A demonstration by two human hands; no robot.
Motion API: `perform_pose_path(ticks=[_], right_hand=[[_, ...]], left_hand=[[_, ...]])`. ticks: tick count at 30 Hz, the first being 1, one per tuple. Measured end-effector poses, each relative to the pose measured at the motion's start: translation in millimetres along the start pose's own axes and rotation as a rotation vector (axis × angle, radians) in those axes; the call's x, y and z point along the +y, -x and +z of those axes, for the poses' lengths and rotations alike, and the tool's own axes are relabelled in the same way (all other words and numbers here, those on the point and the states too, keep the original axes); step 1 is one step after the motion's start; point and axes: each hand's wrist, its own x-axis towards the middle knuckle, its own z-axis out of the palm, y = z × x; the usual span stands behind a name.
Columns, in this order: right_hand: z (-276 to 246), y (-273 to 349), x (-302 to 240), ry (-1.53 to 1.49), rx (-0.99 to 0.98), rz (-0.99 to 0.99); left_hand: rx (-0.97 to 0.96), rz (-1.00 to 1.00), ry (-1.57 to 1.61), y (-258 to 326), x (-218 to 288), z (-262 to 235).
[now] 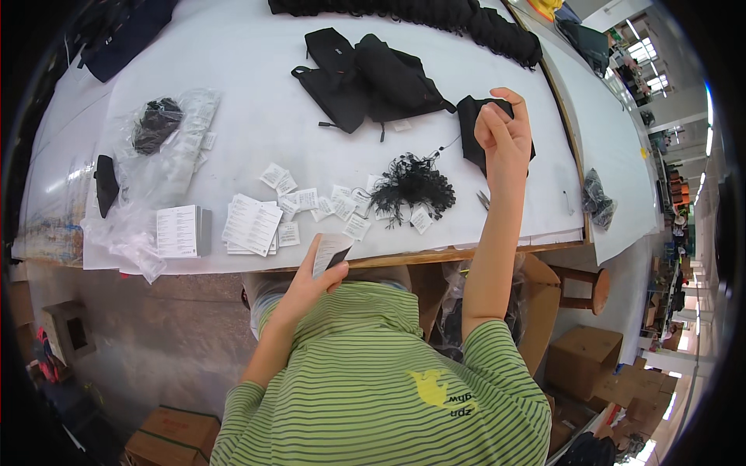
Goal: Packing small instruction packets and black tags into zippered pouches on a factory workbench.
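In my left hand (299, 293), near the table's front edge, is a printed card (331, 250), white with a dark corner, pinched between thumb and fingers. My right hand (503, 128) is raised on the right with its fingers curled together; whatever may be in them is too small to make out. Behind that hand lies a folded black fabric piece (472, 132), partly hidden by it. A tangled pile of black hang-tag strings (412, 190) sits left of my right forearm. Small white labels (307, 199) are scattered left of the strings.
Two stacks of printed cards, one upper-left (179, 231) and one fanned (252, 224), lie near the front edge. Clear plastic bags (175, 147) cover the left side. Black bags (373, 78) lie farther back. Small snips (483, 200) rest beside my right forearm. Cardboard boxes (583, 356) stand below right.
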Motion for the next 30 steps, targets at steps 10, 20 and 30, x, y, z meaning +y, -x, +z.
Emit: perform_pose_path(ticks=[10,20,30], right_hand=[[14,19,-2,0.288,-0.045,0.093],[25,118,57,-0.142,-0.306,0.568],[49,146,60,-0.293,-0.261,0.637]], left_hand=[[0.024,0.147,-0.103,-3,2,9],[0.106,0.146,-0.106,-7,-6,9],[0.240,0.246,0.007,-8,-6,16]])
